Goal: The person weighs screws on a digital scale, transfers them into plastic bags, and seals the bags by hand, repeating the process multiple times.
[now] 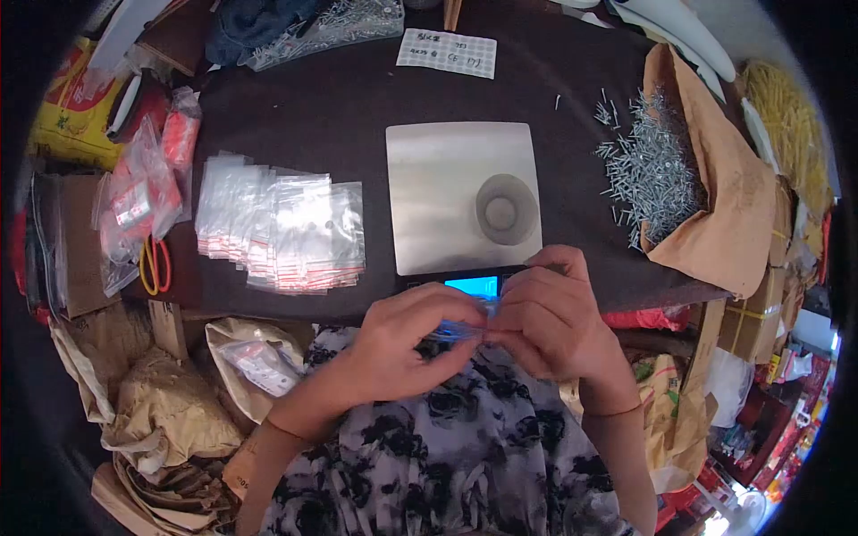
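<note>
My left hand and my right hand meet at the table's front edge, both closed on a small clear plastic bag. Fingers cover much of the bag, so its contents cannot be made out. Just beyond my hands is a scale with a flat metal plate and a lit blue display, partly covered by my fingers. A round grey cup stands on the plate's right side. To the left lie overlapping clear zip bags with red strips.
A heap of screws spills from a brown paper bag at right. At the back are a handwritten label and a container of screws. Red packets and scissors lie at the left edge. Paper sacks stand below.
</note>
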`<action>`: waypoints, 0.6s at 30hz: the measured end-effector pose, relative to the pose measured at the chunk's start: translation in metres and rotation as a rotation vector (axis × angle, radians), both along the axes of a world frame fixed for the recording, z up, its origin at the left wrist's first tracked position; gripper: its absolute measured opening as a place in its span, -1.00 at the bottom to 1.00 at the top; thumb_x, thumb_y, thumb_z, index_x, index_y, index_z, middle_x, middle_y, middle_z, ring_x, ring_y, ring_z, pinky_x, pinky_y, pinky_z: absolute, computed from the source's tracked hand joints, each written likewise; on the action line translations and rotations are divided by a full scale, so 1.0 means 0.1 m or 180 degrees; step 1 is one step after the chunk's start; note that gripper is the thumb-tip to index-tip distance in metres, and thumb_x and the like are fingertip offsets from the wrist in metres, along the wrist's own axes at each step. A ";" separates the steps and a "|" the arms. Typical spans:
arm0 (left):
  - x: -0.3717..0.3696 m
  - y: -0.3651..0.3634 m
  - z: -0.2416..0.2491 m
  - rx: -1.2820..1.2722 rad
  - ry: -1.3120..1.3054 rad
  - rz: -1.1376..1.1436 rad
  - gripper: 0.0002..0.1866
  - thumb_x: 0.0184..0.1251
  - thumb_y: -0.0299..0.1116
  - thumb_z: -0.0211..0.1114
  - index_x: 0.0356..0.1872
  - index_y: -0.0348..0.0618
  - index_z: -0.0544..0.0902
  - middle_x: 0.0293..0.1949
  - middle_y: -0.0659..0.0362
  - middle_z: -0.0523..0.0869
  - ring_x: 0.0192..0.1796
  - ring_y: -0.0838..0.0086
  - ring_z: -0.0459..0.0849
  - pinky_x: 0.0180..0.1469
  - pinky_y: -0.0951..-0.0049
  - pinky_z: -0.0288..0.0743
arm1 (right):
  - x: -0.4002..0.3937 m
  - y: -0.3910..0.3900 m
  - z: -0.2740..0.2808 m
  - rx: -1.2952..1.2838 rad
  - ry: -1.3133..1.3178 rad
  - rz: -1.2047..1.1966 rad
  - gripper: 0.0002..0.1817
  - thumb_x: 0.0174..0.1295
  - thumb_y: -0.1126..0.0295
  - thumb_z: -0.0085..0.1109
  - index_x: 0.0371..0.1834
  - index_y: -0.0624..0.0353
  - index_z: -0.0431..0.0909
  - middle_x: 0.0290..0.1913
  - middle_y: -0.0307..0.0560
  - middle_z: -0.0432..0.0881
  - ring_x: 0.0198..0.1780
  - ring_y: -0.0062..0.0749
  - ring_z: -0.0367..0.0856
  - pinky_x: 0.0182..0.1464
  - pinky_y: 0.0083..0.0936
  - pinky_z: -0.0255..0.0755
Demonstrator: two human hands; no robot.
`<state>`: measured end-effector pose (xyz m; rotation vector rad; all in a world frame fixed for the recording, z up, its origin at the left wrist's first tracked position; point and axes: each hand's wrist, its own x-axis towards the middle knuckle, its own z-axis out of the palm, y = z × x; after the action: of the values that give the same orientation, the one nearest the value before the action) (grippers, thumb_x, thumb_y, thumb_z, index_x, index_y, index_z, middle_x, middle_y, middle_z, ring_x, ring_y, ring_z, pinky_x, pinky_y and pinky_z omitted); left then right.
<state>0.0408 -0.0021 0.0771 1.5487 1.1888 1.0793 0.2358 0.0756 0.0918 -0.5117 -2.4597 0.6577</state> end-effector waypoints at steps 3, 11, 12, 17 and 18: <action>-0.01 0.01 -0.03 -0.0108 -0.0100 0.0064 -0.85 -0.01 -0.61 0.41 -0.38 -0.25 0.67 -0.30 0.08 0.74 -0.20 0.33 0.74 -0.11 0.41 0.61 | -0.01 0.01 -0.02 -0.0045 0.0030 0.0030 -0.74 -0.13 0.31 0.45 -0.45 0.10 0.54 -0.41 -0.24 0.54 -0.34 -0.38 0.58 -0.03 -0.28 0.37; -0.06 -0.01 -0.05 -0.0420 -0.0535 -0.0195 -0.90 0.03 -0.62 0.43 -0.43 -0.25 0.67 -0.22 0.00 0.76 -0.11 0.26 0.75 -0.02 0.34 0.61 | 0.01 -0.03 -0.05 0.0158 0.0136 0.0204 -0.71 -0.12 0.21 0.45 -0.61 0.06 0.49 -0.50 -0.31 0.50 -0.36 -0.46 0.57 -0.05 -0.30 0.39; -0.09 -0.01 -0.04 -0.0453 -0.0616 -0.0212 -0.88 0.00 -0.64 0.44 -0.45 -0.26 0.68 -0.18 -0.04 0.76 -0.07 0.22 0.75 0.04 0.30 0.61 | 0.04 -0.04 -0.05 0.0216 0.0199 0.0171 -0.69 -0.11 0.19 0.45 -0.64 0.06 0.48 -0.52 -0.31 0.49 -0.35 -0.46 0.57 -0.05 -0.30 0.39; -0.36 -0.04 -0.07 -0.0525 -0.1213 0.0524 -0.84 -0.04 -0.63 0.48 -0.52 -0.26 0.63 -0.14 -0.15 0.73 0.02 0.16 0.70 0.08 0.23 0.57 | 0.38 -0.01 -0.06 -0.0774 0.0807 -0.0231 -0.66 0.01 0.28 0.40 -0.70 0.09 0.40 -0.61 -0.29 0.46 -0.46 -0.37 0.57 -0.10 -0.28 0.43; -0.40 -0.05 -0.05 -0.0539 -0.1402 0.0683 -0.84 -0.03 -0.65 0.47 -0.51 -0.25 0.63 -0.12 -0.11 0.73 0.01 0.21 0.71 0.05 0.30 0.58 | 0.48 -0.01 -0.08 -0.1038 0.0953 -0.0263 -0.65 0.04 0.30 0.38 -0.70 0.10 0.38 -0.62 -0.28 0.45 -0.49 -0.34 0.57 -0.12 -0.27 0.45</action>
<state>0.0012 -0.0073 0.0716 1.0013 1.1178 1.3394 0.2841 0.0751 0.0836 -0.5871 -2.0512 1.0292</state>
